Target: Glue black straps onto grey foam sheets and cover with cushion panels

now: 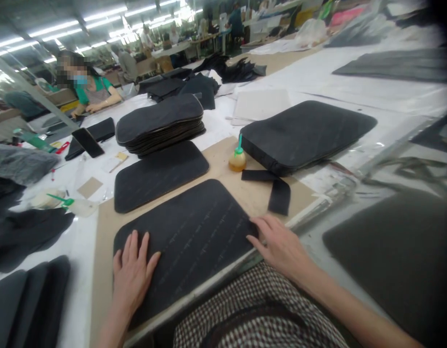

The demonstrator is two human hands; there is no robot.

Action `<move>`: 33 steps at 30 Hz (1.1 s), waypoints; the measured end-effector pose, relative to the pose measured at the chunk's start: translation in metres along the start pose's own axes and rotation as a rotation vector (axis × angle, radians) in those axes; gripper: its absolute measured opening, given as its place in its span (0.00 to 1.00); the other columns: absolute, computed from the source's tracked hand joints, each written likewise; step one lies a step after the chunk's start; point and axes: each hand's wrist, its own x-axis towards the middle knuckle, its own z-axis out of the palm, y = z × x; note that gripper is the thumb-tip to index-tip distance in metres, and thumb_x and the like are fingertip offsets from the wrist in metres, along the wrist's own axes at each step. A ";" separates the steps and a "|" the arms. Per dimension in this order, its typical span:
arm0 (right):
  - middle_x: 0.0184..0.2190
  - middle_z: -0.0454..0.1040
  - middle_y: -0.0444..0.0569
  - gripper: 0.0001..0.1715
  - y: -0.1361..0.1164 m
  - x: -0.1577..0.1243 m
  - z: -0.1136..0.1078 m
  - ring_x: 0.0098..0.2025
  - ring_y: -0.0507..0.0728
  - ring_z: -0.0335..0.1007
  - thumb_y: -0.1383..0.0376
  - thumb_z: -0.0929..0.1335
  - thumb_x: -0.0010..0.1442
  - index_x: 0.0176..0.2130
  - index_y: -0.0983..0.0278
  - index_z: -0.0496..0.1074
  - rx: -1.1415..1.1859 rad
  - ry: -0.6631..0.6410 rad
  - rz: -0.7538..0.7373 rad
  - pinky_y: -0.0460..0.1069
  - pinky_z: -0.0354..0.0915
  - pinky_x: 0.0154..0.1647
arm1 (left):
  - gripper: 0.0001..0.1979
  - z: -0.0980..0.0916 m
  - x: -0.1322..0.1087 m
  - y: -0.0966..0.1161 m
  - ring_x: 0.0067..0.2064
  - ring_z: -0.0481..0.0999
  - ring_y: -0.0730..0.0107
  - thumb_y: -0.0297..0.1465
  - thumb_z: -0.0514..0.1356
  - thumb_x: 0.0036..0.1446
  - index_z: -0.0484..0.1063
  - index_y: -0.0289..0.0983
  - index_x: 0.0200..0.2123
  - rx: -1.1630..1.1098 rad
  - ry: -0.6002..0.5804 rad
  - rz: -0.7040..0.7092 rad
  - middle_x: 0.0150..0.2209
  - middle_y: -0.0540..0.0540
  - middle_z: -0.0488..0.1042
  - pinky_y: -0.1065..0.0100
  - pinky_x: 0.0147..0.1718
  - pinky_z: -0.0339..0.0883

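Observation:
A rounded black fabric panel (190,237) with faint rows of printed marks lies flat at the table's front edge. My left hand (132,268) rests on its left end, fingers spread and palm down. At the panel's right edge is my right hand (277,241), its thumb and forefinger apart and touching the edge from above. Just behind lies a smaller black panel (161,176). Two black strips (279,195) are near my right hand, beside a small bottle of amber liquid (237,160) with a green nozzle.
Behind are a stack of black panels (161,121) and a thick black pile (306,135). Brown board (103,251) lies under the work. More black pieces (31,299) and a green brush (66,200) are at left. A masked person (93,92) sits across the table.

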 end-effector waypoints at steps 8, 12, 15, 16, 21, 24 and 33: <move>0.37 0.76 0.46 0.10 0.011 0.013 -0.005 0.37 0.58 0.76 0.57 0.69 0.63 0.40 0.60 0.73 0.011 -0.169 0.194 0.50 0.66 0.31 | 0.31 0.002 -0.002 0.001 0.73 0.44 0.54 0.43 0.43 0.70 0.52 0.34 0.70 -0.031 -0.010 -0.013 0.73 0.34 0.46 0.45 0.66 0.44; 0.32 0.78 0.43 0.06 0.012 0.017 -0.006 0.32 0.56 0.76 0.59 0.70 0.61 0.37 0.59 0.74 0.076 -0.175 0.242 0.48 0.64 0.30 | 0.31 0.006 -0.002 0.000 0.73 0.43 0.54 0.44 0.42 0.70 0.52 0.35 0.70 -0.061 0.018 -0.011 0.73 0.35 0.46 0.45 0.66 0.42; 0.29 0.78 0.42 0.06 0.013 0.019 -0.008 0.31 0.55 0.75 0.60 0.69 0.62 0.35 0.59 0.74 0.083 -0.172 0.240 0.49 0.63 0.31 | 0.32 0.008 -0.002 -0.001 0.73 0.43 0.55 0.46 0.41 0.70 0.51 0.36 0.70 -0.083 0.014 -0.022 0.73 0.36 0.47 0.46 0.67 0.41; 0.29 0.78 0.42 0.06 0.013 0.019 -0.009 0.30 0.55 0.75 0.60 0.68 0.63 0.35 0.59 0.74 0.080 -0.173 0.237 0.49 0.62 0.31 | 0.32 0.009 -0.002 -0.001 0.73 0.43 0.55 0.46 0.40 0.70 0.52 0.36 0.70 -0.090 0.010 -0.027 0.73 0.37 0.47 0.46 0.67 0.41; 0.30 0.77 0.43 0.09 0.011 0.018 -0.009 0.29 0.54 0.73 0.60 0.66 0.65 0.34 0.59 0.73 0.063 -0.127 0.187 0.49 0.60 0.29 | 0.32 0.008 -0.002 0.000 0.73 0.42 0.56 0.45 0.39 0.69 0.52 0.35 0.70 -0.115 0.004 -0.029 0.73 0.37 0.47 0.45 0.67 0.39; 0.29 0.76 0.42 0.08 0.008 0.017 -0.008 0.28 0.53 0.72 0.61 0.66 0.65 0.34 0.58 0.73 0.066 -0.119 0.191 0.49 0.60 0.28 | 0.32 0.006 -0.001 0.001 0.73 0.42 0.56 0.45 0.39 0.69 0.53 0.35 0.69 -0.128 -0.007 -0.024 0.73 0.36 0.47 0.45 0.67 0.38; 0.26 0.75 0.42 0.09 0.013 0.027 -0.011 0.27 0.53 0.71 0.62 0.67 0.63 0.31 0.60 0.73 0.173 -0.211 0.275 0.48 0.61 0.28 | 0.34 0.004 -0.001 0.003 0.73 0.42 0.55 0.48 0.37 0.68 0.51 0.37 0.70 -0.169 -0.022 -0.047 0.73 0.38 0.46 0.45 0.68 0.38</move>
